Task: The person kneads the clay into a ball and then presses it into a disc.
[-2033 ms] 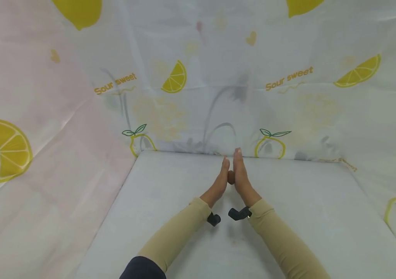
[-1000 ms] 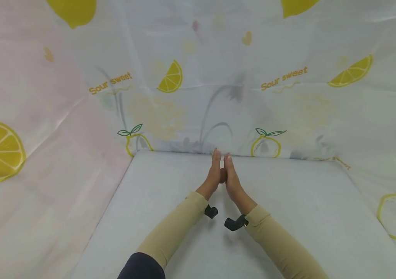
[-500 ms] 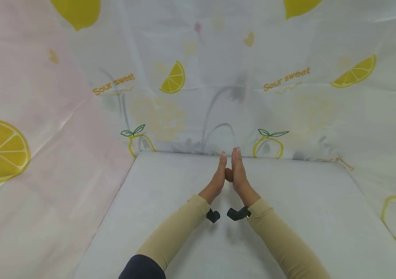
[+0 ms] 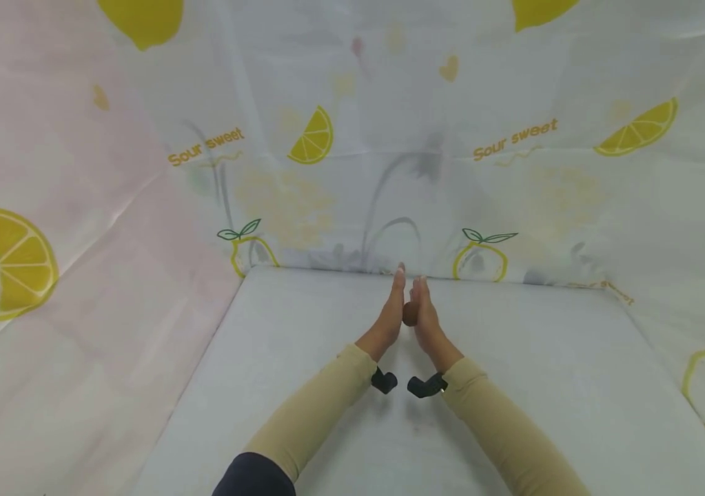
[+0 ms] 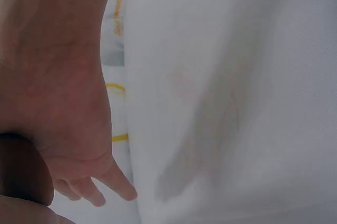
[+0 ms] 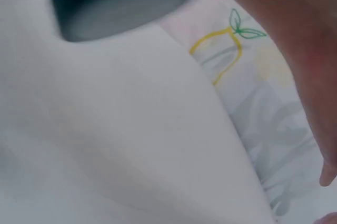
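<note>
A small dark brown ball, perhaps of clay, sits between the two palms in the head view. My left hand presses it from the left with straight fingers. From the other side my right hand presses, its fingers straight too. Both hands point forward above the white table, and the left fingertips reach slightly farther than the right ones. The left wrist view shows the brown ball close up at its lower left edge, partly cut off. In the right wrist view the ball is out of sight.
The white tabletop lies under the forearms and meets a lemon-printed sheet at its far edge. Similar sheeting rises on both sides. A black wrist camera sits on the left wrist; another black wrist camera is on the right.
The palms have slid back and forth against each other around the brown ball. Half a second ago the right fingertips were ahead; now the left ones are.
</note>
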### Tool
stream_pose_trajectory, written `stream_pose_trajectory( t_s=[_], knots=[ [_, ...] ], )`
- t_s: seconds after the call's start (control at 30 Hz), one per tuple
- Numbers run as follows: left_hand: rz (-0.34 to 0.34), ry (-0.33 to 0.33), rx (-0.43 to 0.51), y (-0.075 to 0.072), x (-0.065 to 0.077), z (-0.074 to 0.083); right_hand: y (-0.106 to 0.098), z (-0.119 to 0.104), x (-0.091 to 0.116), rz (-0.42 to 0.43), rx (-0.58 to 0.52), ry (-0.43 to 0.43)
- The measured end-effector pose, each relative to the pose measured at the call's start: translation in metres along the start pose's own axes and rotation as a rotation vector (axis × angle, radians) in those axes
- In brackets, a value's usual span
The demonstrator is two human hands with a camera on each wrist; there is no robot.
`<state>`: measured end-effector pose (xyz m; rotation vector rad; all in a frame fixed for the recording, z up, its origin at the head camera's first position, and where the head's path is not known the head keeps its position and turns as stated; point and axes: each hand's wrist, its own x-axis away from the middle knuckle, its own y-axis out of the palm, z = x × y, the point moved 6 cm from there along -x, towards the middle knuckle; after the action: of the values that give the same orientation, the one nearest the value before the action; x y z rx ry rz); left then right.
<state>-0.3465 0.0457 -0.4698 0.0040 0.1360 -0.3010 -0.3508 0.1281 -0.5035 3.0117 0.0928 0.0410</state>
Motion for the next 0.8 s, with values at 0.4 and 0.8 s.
stream_pose_trajectory(
  t_s=[0.4,0.8],
  knots=[
    [0.139,-0.023,-0.063,-0.011,-0.01,-0.012,0.021,-0.008,0.017,-0.073,0.094,-0.181],
    [0.162,-0.065,-0.051,-0.014,-0.01,-0.016,0.022,-0.029,0.026,-0.041,0.159,-0.227]
  ],
)
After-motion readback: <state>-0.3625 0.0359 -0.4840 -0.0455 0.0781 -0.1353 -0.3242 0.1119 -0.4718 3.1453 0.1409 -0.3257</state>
